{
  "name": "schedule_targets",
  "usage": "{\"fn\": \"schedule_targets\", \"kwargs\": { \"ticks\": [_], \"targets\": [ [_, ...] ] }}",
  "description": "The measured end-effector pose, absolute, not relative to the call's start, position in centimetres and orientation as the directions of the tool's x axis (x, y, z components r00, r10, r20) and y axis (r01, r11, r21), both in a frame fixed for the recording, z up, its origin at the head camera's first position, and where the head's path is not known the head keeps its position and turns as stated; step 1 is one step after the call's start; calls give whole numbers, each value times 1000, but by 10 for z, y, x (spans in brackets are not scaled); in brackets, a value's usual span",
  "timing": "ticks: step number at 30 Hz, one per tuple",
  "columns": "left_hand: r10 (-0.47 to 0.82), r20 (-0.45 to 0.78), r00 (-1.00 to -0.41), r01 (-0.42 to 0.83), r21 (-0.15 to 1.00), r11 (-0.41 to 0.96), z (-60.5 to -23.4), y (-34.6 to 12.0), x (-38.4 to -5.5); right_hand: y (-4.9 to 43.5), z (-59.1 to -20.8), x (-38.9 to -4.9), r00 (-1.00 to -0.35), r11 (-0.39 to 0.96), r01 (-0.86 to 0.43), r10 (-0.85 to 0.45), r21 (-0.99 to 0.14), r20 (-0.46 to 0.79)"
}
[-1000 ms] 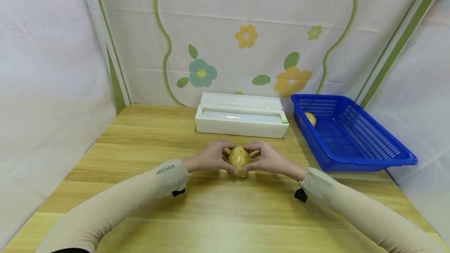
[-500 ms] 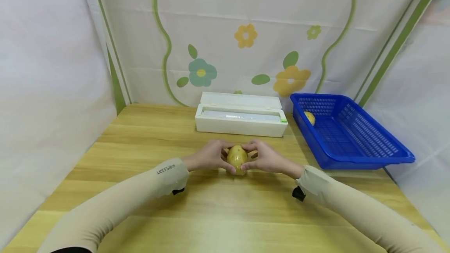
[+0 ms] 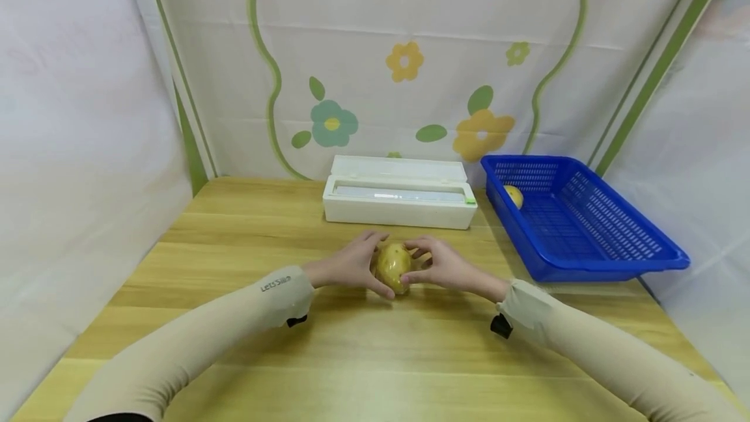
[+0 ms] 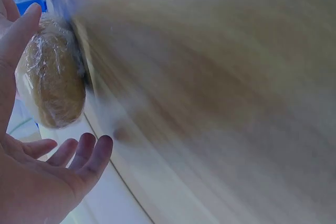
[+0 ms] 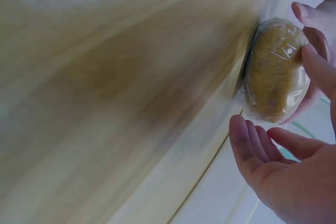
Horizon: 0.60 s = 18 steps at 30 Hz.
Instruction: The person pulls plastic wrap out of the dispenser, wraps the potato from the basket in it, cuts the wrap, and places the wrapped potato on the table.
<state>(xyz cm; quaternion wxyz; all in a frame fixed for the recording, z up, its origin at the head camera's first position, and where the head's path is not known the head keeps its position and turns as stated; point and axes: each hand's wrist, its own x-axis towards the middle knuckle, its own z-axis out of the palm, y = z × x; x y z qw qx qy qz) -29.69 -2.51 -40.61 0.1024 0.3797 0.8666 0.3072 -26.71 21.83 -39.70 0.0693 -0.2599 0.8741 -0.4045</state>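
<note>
A potato (image 3: 394,267) wrapped in clear cling film stands on the wooden table between both hands. The film's creases show in the left wrist view on the potato (image 4: 55,77). My left hand (image 3: 353,266) is spread at its left side, thumb and fingers apart from it. On the other side is my right hand (image 3: 443,267), its thumb tip resting against the wrapped potato (image 5: 275,74) while the loosely bent fingers lie just off its surface. The palm of the left hand (image 4: 37,182) faces the potato, as does that of the right hand (image 5: 294,182).
Behind the hands stands a white cling film dispenser (image 3: 401,215) with its lid raised. A blue basket (image 3: 586,266) sits at the right, with another potato (image 3: 513,196) against its left wall. A flower-printed cloth (image 3: 363,51) hangs behind the table (image 3: 351,357).
The left hand has loosened from the wrapped potato, its thumb and fingers spreading away. The right fingers have eased off a little. The potato stays between the hands.
</note>
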Motion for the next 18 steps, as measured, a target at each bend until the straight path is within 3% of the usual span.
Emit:
{"fn": "schedule_targets", "kwargs": {
  "ticks": [18],
  "targets": [
    [733, 127, -668, 632, 617, 469, -412, -24, -299, 234, -404, -261, -898, 543, -341, -430, -767, 94]
  ]
}}
